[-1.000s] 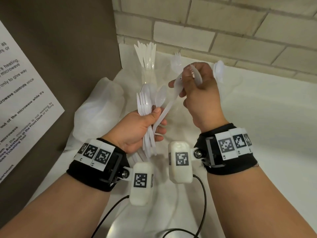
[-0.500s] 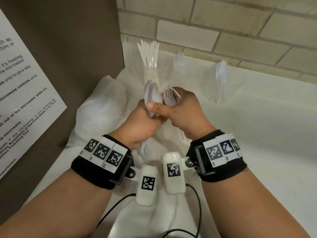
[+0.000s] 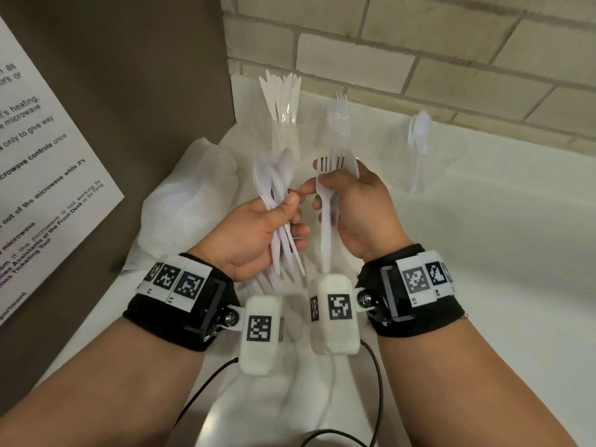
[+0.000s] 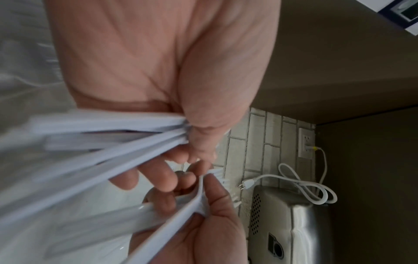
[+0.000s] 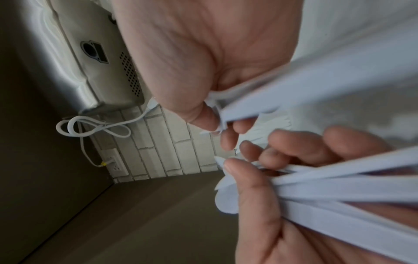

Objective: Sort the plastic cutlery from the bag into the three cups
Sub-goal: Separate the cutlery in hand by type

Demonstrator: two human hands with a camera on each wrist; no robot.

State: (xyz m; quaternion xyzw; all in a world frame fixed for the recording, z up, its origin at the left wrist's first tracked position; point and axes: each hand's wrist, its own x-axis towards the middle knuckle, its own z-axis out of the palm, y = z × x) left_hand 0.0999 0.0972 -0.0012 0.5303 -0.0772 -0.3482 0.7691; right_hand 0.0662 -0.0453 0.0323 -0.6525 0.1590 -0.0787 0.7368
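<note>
My left hand [image 3: 258,233] grips a bundle of white plastic spoons [image 3: 274,185] by the handles, bowls pointing up; the thumb presses on the handles [image 4: 113,135]. Just to its right, my right hand [image 3: 358,208] holds white forks [image 3: 333,169] upright, pinched below the tines, with their handles [image 5: 294,92] running past the wrist. Three clear cups stand at the back by the wall: one with knives [image 3: 283,101], one with a fork [image 3: 340,124], and one with spoons [image 3: 417,140]. The white plastic bag [image 3: 200,188] lies crumpled under and left of my hands.
A brown side wall with a printed notice [image 3: 48,156] closes off the left. A brick wall [image 3: 419,43] runs behind the cups. The white counter [image 3: 483,253] extends to the right. A steel appliance [image 4: 294,223] with a white cord [image 4: 305,187] shows in the wrist views.
My right hand came down from near the cups, met the left hand's bundle, and has drawn away to the right holding forks. The left hand keeps the spoons.
</note>
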